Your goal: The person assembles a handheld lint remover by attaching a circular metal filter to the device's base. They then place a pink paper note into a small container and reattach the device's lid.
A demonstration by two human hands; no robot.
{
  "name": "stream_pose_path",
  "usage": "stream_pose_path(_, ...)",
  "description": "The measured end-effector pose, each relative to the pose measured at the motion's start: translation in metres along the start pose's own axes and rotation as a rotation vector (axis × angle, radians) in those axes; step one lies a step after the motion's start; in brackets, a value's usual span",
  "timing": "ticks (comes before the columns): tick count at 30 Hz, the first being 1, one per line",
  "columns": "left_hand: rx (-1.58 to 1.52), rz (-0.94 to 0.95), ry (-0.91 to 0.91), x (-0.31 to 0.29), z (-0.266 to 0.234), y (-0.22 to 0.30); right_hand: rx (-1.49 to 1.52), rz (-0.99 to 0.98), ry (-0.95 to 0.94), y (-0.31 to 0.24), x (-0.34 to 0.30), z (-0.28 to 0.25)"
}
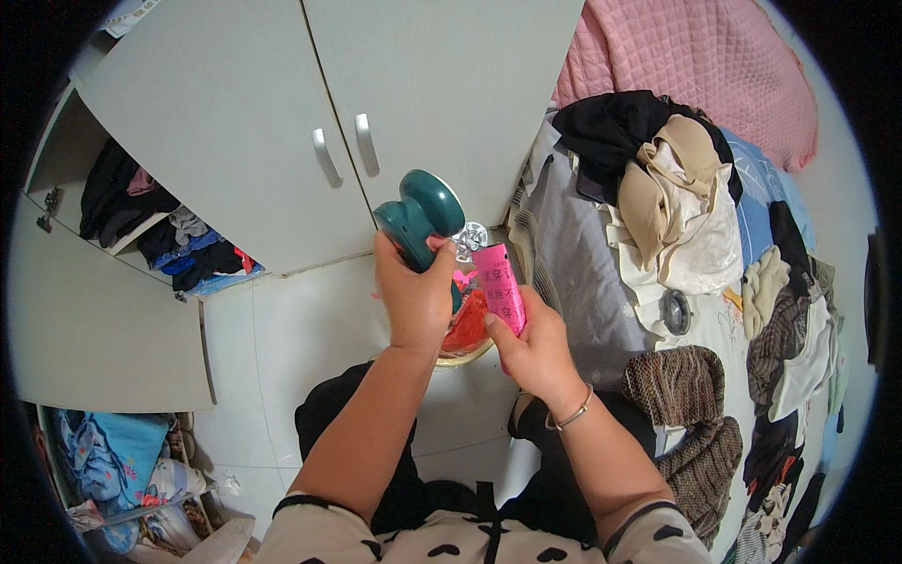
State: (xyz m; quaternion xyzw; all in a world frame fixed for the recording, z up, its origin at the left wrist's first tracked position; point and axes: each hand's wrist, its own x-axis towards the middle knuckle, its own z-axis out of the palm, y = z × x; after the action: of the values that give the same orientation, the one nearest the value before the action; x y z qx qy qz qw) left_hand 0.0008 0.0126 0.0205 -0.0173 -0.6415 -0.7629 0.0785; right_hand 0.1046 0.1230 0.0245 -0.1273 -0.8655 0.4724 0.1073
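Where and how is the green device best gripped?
Probably by the body of the green device, below its round head, coming from the left and below. The head flares wide and points up, away from the left hand, which wraps the body there. The right side looks more crowded: the right hand holds a pink object close by.

A home bedroom: a pale wardrobe (225, 103) with silver handles (366, 144) and clothes (122, 193) stuffed in an open compartment, a glossy tiled floor (319, 329), and what looks like a bed (583, 282), a pink quilted cover (695, 56) over its far edge, a garment heap (691, 197) toward its far left corner
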Motion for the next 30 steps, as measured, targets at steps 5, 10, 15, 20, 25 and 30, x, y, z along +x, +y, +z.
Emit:
stream_pose_path(5,0.007,0.011,0.003,-0.002,0.002,0.004,-0.040,-0.032,0.041,-0.004,-0.001,-0.002)
stream_pose_path(10,0.085,0.104,0.013,-0.001,0.001,-0.002,-0.072,-0.072,0.061,-0.003,0.001,-0.003)
stream_pose_path(15,0.060,0.084,-0.001,-0.003,0.002,0.001,-0.188,-0.153,0.098,-0.009,-0.002,-0.002)
stream_pose_path(20,0.098,0.096,0.007,-0.002,0.001,-0.003,-0.180,-0.134,0.117,-0.007,0.000,-0.004)
stream_pose_path(25,0.080,0.088,-0.003,-0.003,0.003,-0.005,-0.232,-0.137,0.098,-0.007,-0.001,-0.002)
stream_pose_path(30,0.098,0.095,0.032,-0.001,0.003,-0.004,-0.208,-0.183,0.109,-0.006,-0.001,-0.005)
